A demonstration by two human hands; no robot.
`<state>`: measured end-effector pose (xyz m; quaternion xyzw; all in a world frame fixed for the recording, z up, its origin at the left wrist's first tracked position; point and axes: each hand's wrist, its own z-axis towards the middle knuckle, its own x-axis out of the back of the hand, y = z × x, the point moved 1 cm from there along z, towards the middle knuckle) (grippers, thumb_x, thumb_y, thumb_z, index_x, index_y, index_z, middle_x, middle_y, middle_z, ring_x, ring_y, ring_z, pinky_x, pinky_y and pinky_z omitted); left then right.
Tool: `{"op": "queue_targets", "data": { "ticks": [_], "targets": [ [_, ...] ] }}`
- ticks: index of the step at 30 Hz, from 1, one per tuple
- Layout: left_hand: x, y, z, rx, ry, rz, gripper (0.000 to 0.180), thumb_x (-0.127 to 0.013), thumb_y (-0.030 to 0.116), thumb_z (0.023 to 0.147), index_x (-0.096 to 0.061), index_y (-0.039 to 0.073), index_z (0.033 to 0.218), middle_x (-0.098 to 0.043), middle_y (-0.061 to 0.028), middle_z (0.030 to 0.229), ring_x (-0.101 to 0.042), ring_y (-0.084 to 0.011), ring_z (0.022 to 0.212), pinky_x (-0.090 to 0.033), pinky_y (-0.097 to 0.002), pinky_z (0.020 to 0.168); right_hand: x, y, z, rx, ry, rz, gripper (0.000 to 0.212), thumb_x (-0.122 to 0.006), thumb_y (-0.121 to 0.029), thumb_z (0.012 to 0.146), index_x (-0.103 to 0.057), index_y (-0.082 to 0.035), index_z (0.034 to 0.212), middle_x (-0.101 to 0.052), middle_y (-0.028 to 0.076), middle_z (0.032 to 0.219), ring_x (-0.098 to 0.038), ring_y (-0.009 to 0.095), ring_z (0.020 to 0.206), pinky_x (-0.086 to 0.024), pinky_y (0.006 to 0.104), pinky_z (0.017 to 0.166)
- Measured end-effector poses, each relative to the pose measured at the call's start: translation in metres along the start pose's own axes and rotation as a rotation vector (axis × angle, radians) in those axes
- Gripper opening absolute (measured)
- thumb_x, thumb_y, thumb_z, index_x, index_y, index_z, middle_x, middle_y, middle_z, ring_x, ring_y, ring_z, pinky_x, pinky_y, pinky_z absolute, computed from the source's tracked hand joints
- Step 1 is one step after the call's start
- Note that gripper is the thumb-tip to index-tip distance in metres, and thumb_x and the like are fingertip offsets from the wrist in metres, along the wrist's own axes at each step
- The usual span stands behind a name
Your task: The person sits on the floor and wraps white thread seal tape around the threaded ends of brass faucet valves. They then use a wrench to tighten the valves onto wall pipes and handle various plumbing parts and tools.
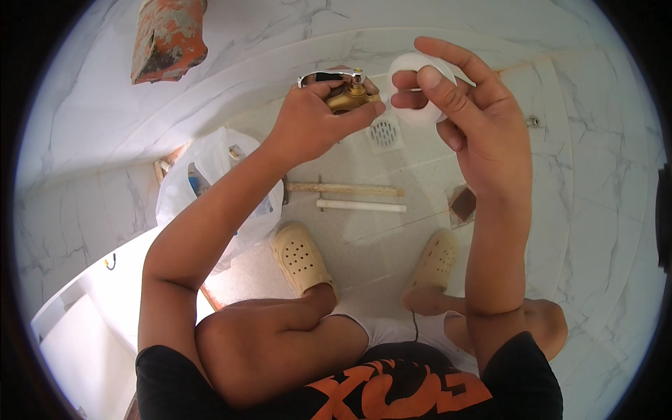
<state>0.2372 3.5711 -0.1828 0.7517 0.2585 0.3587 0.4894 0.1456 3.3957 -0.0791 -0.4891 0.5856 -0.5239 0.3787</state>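
Note:
In my left hand (311, 126) is a brass-coloured faucet (344, 102) with a shiny chrome lever on top. My fingers wrap round its body, and its threaded end points right, toward my other hand. A roll of white thread seal tape (397, 64) is gripped by my right hand (483, 112), with the thumb on its near face and fingers passing through the hole in its middle. The roll is a short way right of the faucet. Whether a strip of tape joins the two is too fine to make out.
Below on the tiled floor are a round drain grate (383, 133), a hammer (343, 189) and a white pipe (360, 206). A white plastic bag (178, 199) stands at left. A broken orange pipe (170, 38) juts in at upper left. A square floor hole (463, 204) lies right.

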Motion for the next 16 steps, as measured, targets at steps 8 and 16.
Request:
{"op": "queue_targets", "data": {
  "ticks": [8, 16],
  "targets": [
    [0.001, 0.01, -0.004, -0.324, -0.055, 0.133, 0.033, -0.082, 0.032, 0.085, -0.073, 0.008, 0.105, -0.072, -0.0009, 0.1, -0.068, -0.0128, 0.088, -0.055, -0.028, 0.083, 0.002, 0.028, 0.032, 0.065, 0.041, 0.263, 0.055, -0.069, -0.017, 0.098, -0.046, 0.007, 0.143, -0.073, 0.021, 0.114, -0.073, 0.02, 0.105, -0.042, 0.0168, 0.054],
    [0.003, 0.012, -0.007, -0.295, -0.186, 0.072, 0.042, -0.083, 0.045, 0.081, -0.076, 0.012, 0.107, -0.072, -0.0029, 0.117, -0.065, -0.0192, 0.111, -0.043, -0.0363, 0.109, 0.001, 0.067, 0.041, -0.055, 0.022, -0.045, 0.094, -0.086, -0.037, 0.084, -0.036, 0.01, 0.148, -0.077, 0.018, 0.098, -0.075, 0.019, 0.09, -0.048, 0.0191, 0.056]
  ]
}}
